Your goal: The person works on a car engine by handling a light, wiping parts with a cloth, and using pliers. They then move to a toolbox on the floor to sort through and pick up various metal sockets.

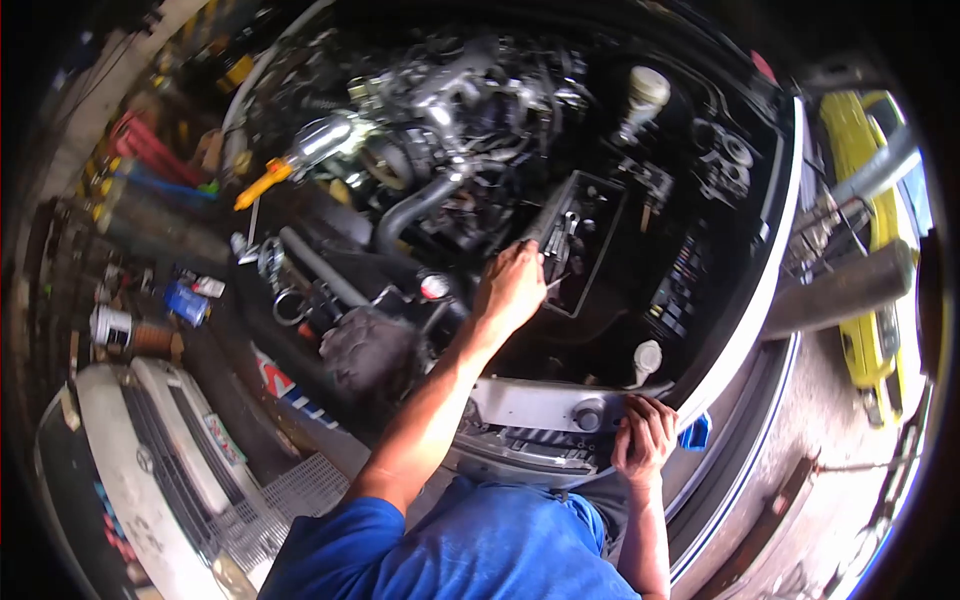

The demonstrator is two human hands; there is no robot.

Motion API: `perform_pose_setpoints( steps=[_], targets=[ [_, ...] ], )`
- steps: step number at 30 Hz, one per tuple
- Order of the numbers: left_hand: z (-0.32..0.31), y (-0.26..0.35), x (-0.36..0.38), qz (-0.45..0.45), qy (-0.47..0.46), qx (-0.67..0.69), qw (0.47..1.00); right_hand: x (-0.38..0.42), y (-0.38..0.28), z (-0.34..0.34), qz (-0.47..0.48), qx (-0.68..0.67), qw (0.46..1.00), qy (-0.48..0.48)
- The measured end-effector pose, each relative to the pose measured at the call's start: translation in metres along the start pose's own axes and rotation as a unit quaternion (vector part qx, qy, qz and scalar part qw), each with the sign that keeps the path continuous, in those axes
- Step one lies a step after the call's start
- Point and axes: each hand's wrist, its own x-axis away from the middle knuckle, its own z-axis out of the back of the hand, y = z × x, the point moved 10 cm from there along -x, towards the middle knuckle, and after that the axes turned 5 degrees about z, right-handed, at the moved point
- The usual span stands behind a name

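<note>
My left hand [515, 287] reaches over the engine bay to the left rim of a dark, rectangular tool tray [598, 270]. Its fingers are closed, and a thin piece sticks out beside them; what they hold is mostly hidden. Several metal wrenches [563, 235] lie in the tray near my fingertips. My right hand [645, 437] is at the front of the car, with bent fingers hooked over the light front panel [530, 403]. A round dark knob-like part [588, 414] sits on that panel, left of this hand.
A lit work lamp with an orange handle [265, 184] lies by the engine [450, 110]. A grey rag [368, 350] rests on the front left. A white-capped reservoir [648, 357] stands near my right hand. A yellow vehicle [860, 250] is at right, a white bumper [150, 480] lower left.
</note>
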Motion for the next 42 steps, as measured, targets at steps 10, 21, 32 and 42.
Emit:
perform_pose_setpoints(
  steps=[10, 21, 32, 42],
  targets=[
    [0.209, -0.087, 0.113, 0.188, 0.104, -0.064, 0.974, 0.007, -0.005, -0.01, 0.014, 0.038, 0.999, -0.029],
    [0.32, -0.267, 0.138, 0.314, 0.288, -0.196, 0.883, 0.007, -0.006, -0.01, 0.012, 0.047, 0.998, -0.025],
    [0.338, -0.39, 0.108, 0.355, 0.29, 0.017, 0.889, 0.006, -0.004, -0.009, -0.01, 0.044, 0.999, -0.022],
    [0.358, -0.456, 0.115, 0.37, 0.32, 0.052, 0.871, 0.001, -0.003, -0.002, -0.024, 0.042, 0.999, 0.008]
  ],
)
